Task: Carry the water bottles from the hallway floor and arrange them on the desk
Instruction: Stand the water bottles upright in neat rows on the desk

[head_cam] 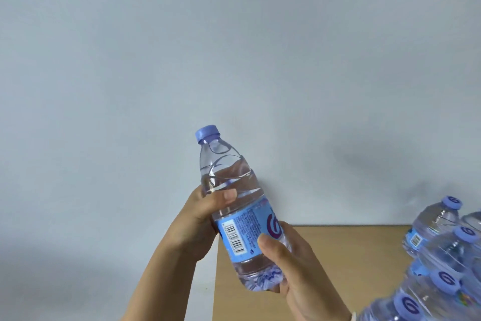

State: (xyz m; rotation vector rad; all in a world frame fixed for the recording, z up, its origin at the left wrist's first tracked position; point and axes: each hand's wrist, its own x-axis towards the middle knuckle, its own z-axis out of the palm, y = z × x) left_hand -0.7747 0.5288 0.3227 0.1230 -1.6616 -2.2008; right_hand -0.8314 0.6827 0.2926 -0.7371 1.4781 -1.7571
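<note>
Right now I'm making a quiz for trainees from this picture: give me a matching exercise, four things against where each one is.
Things:
1. left hand
2. right hand
3. held bottle
4. cluster of bottles

Places:
A. standing on the desk at the right
B. tilted in the air, in both hands
C. gripping the bottle's upper part
D. gripping the bottle's lower part

Pairs: 1-C, 2-D, 3-B, 4-A

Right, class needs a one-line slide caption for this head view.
Both hands, left hand and right hand, hold a capped water bottle tilted above the desk, beside bottles already there.
</note>
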